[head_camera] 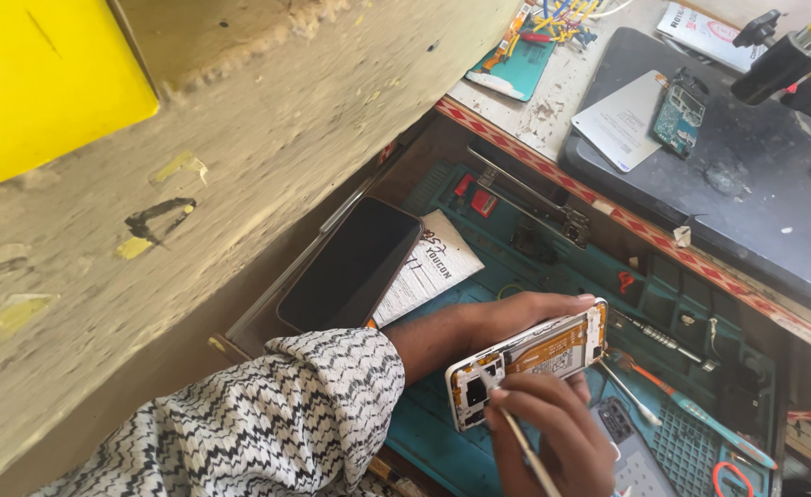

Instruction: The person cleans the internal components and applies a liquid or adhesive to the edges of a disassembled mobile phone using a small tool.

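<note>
- Left hand gripped the opened phone at lower centre, fingers wrapped around it.
- Right hand pinched a thin tool against the phone's lower end.

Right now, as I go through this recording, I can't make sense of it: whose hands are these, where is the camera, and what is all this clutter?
The camera sits on a person's head, looking down at their own hands over an open drawer. The left hand, in a patterned sleeve, holds an opened smartphone with its back cover off. The right hand touches it with a thin tool. In the drawer lie a teal repair mat, a dark phone, a paper slip and a screwdriver. Above, a circuit board rests on a dark mat.
</note>
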